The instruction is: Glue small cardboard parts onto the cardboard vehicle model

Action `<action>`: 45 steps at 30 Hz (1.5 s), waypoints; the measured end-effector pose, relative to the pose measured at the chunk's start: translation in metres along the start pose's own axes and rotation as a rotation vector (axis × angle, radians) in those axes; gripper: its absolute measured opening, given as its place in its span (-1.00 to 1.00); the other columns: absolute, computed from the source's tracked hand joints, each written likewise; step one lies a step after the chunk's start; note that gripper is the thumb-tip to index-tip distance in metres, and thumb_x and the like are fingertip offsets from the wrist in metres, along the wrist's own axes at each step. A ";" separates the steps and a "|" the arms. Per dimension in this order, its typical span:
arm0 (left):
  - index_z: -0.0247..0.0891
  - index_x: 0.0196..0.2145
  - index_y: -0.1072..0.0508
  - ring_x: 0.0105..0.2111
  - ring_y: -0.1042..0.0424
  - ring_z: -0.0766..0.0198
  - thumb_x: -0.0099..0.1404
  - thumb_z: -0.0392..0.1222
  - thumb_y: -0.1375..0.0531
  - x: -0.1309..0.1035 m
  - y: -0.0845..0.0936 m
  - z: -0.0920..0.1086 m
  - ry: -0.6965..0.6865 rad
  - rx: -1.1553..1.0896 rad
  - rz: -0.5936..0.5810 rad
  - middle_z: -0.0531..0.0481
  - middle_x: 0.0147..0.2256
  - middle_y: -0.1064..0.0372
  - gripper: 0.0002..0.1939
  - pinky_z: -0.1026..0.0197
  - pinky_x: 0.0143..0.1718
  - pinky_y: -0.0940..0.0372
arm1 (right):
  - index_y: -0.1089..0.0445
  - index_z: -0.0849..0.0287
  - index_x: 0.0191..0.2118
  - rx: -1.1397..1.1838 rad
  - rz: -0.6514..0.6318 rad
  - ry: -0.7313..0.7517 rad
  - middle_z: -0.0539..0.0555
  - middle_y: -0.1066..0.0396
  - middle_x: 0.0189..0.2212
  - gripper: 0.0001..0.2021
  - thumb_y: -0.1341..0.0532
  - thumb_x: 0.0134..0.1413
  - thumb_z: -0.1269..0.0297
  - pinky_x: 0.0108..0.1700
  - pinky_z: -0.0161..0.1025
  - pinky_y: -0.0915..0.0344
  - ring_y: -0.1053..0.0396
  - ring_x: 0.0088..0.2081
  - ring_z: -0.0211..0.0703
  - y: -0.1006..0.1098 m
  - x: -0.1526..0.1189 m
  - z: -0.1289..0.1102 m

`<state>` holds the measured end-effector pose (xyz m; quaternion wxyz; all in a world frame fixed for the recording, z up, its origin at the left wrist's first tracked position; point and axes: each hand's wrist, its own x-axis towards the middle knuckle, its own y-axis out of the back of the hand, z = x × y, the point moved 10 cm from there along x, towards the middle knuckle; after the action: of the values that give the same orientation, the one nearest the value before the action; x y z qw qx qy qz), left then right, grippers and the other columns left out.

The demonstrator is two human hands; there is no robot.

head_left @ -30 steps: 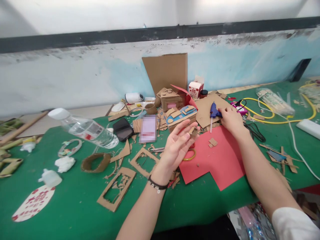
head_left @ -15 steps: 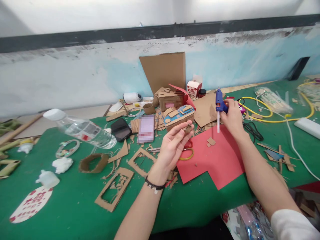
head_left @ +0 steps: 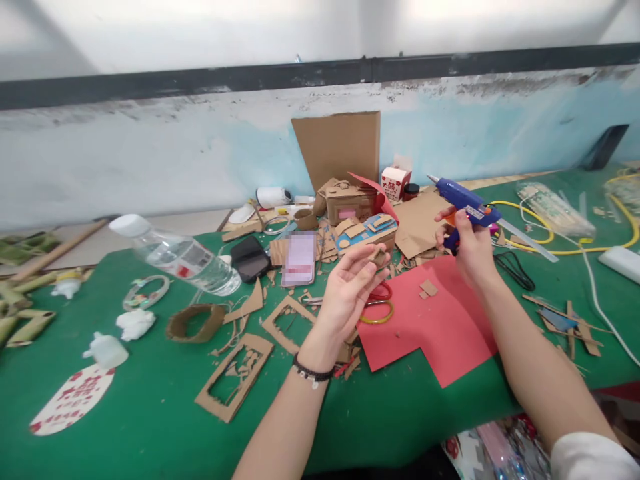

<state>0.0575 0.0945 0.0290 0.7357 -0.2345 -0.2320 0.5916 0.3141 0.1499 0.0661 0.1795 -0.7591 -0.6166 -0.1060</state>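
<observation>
Between the fingers of my left hand [head_left: 353, 283] is a small piece of cardboard [head_left: 379, 257]. My right hand [head_left: 470, 250] grips a blue hot glue gun [head_left: 465, 200] by its handle, with the nozzle pointing up and left and a clear glue stick [head_left: 530, 241] sticking out behind. Below the hands lies a red paper sheet [head_left: 450, 327] with small cardboard squares [head_left: 428, 289] on it. Scissors [head_left: 377, 312] with red and yellow handles lie by my left hand, partly hidden by it. A small cardboard model [head_left: 367, 233] with a blue patterned side stands just behind that hand.
A tilted water bottle [head_left: 177, 257], a phone [head_left: 299, 259] and a black case [head_left: 250, 259] lie to the left. Cut cardboard frames [head_left: 235, 379] and scraps are scattered nearby. A yellow cable [head_left: 570, 251] and a white power strip [head_left: 623, 265] are at the right.
My right hand has turned the glue gun from upright to slanted, nozzle now toward the left, and moved it slightly right. My left hand still holds the cardboard piece. The view has shifted slightly.
</observation>
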 end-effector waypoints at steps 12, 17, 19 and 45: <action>-0.12 -0.11 -0.69 0.00 -0.72 0.12 0.13 -0.05 -0.66 0.000 0.012 0.022 -0.131 -0.052 0.117 0.00 -0.08 -0.72 -0.59 0.11 0.13 -0.57 | -0.44 0.05 -0.19 0.149 -0.268 -0.129 0.06 -0.55 -0.23 -0.48 -0.40 0.23 -0.36 -0.41 -0.14 -0.52 -0.54 -0.43 -0.14 -0.051 -0.037 -0.002; -0.11 -0.12 -0.70 -0.01 -0.71 0.17 0.13 -0.05 -0.66 0.000 0.021 0.026 -0.177 -0.054 0.190 0.04 -0.06 -0.71 -0.60 0.11 0.14 -0.57 | -0.44 0.08 -0.26 0.152 -0.378 -0.150 0.01 -0.52 -0.36 -0.48 -0.40 0.25 -0.34 -0.46 -0.16 -0.49 -0.45 -0.57 -0.22 -0.068 -0.050 0.003; -0.10 -0.11 -0.71 0.00 -0.70 0.20 0.15 -0.06 -0.66 0.000 0.024 0.027 -0.190 -0.050 0.204 0.05 -0.05 -0.70 -0.61 0.12 0.17 -0.56 | -0.43 0.08 -0.28 0.149 -0.403 -0.157 0.00 -0.51 -0.41 -0.47 -0.41 0.22 -0.34 -0.50 -0.18 -0.46 -0.42 -0.61 -0.23 -0.073 -0.054 0.002; -0.11 -0.05 -0.68 0.23 -0.60 0.09 0.22 -0.10 -0.61 0.001 0.027 0.023 -0.178 -0.057 0.208 0.01 0.04 -0.67 -0.63 0.01 0.37 -0.45 | -0.43 0.07 -0.43 0.043 -0.452 -0.115 0.00 -0.45 -0.57 -0.43 -0.39 0.23 -0.37 -0.42 -0.13 -0.46 -0.50 -0.52 -0.11 -0.088 -0.062 -0.001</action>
<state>0.0228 0.1022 0.0308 0.6398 -0.2250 -0.2874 0.6764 0.2153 0.1091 0.0555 0.1321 -0.6026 -0.7822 -0.0871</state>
